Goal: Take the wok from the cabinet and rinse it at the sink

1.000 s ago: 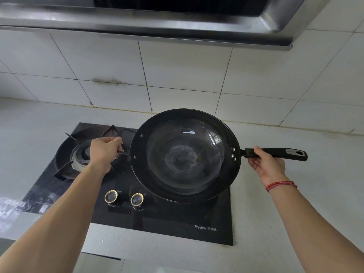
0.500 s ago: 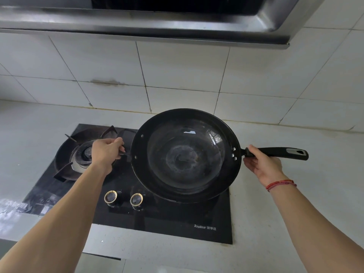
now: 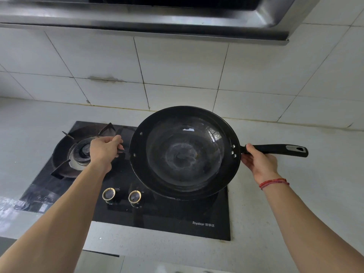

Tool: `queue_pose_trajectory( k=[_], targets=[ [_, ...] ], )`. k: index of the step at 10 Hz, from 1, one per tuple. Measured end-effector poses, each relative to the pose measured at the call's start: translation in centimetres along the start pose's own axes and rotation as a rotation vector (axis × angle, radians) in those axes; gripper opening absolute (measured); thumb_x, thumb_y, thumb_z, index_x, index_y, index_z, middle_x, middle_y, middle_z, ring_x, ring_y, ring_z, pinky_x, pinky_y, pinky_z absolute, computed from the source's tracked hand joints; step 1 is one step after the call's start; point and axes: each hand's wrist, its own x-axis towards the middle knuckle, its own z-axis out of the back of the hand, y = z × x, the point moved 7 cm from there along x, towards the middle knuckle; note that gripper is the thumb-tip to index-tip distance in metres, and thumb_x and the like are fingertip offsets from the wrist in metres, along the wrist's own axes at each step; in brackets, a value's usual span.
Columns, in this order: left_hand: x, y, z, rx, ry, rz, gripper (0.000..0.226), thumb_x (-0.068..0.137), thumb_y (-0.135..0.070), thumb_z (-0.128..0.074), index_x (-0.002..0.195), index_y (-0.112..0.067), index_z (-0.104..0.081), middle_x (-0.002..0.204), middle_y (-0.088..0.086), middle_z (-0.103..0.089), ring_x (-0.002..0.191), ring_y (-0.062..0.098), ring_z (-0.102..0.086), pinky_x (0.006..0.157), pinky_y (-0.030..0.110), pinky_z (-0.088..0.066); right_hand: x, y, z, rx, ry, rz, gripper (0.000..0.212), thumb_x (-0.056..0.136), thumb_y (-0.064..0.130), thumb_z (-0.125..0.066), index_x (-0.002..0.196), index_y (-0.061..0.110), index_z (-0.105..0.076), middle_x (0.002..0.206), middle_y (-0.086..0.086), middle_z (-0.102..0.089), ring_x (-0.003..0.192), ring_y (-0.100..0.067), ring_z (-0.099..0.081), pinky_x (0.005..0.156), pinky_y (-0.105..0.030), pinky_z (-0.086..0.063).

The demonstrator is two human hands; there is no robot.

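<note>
Wok (image 3: 185, 152) is over the right side of the stove (image 3: 157, 219), left hand (image 3: 105, 148) gripping its little side loop (image 3: 123, 151), right hand (image 3: 258, 162) curled round the long handle (image 3: 275, 149). If that small left grip slips, it could tip and smack the glass top.

Black glass hob set in a pale counter, seen from my feed

I see the hob (image 3: 177, 219) sunk in the white countertop (image 3: 295, 213). Its left burner (image 3: 82, 152) sits under a pan support. A brass-ringed knob (image 3: 108, 194) and its twin (image 3: 134, 196) sit near the front edge. Behind is a white tiled wall (image 3: 177, 62) with a brownish stain (image 3: 104, 78), and overhead a steel range hood (image 3: 137, 18).
</note>
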Motion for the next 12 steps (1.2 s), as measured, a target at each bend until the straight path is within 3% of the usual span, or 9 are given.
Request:
queue_pose_trajectory(
  k=[3,9,11,12],
  targets=[
    [0.1,-0.1,0.2,0.006,0.015,-0.009,0.023,0.091,-0.012,-0.062,0.071,-0.003,-0.069,0.067,0.013,-0.063,0.045,0.018,-0.043,0.048,0.025,-0.036,0.1,-0.4,0.0,0.01,0.024,0.008,0.016,0.086,0.013,-0.074,0.095,0.003,-0.065,0.097,-0.018,-0.071,0.08,-0.026,-0.071,0.076,-0.037,-0.058],
    [-0.3,-0.2,0.1,0.059,0.015,0.007,0.024,0.092,-0.013,-0.061,0.071,-0.003,-0.069,0.061,0.007,-0.056,0.048,0.015,-0.044,0.049,0.023,-0.035,0.2,-0.3,0.3,-0.077,0.066,-0.023,0.024,0.085,0.019,-0.076,0.1,0.003,-0.066,0.094,-0.017,-0.072,0.078,-0.025,-0.071,0.071,-0.035,-0.058],
    [-0.7,-1.1,0.3,0.157,0.027,-0.039,0.029,0.092,-0.014,-0.057,0.067,-0.006,-0.068,0.06,0.006,-0.061,0.047,0.016,-0.049,0.05,0.024,-0.039,-0.4,0.6,0.5,-0.224,0.102,-0.06,0.023,0.085,0.025,-0.075,0.091,0.005,-0.066,0.087,-0.012,-0.07,0.073,-0.024,-0.067,0.067,-0.036,-0.058],
    [-1.7,-1.5,0.8,0.211,0.033,-0.05,0.031,0.094,-0.017,-0.054,0.069,-0.006,-0.069,0.064,0.008,-0.063,0.051,0.016,-0.051,0.058,0.028,-0.041,-1.2,1.1,0.4,-0.352,0.146,-0.084,0.028,0.089,0.03,-0.071,0.088,0.003,-0.065,0.083,-0.013,-0.067,0.069,-0.025,-0.065,0.06,-0.032,-0.058]
  ],
)
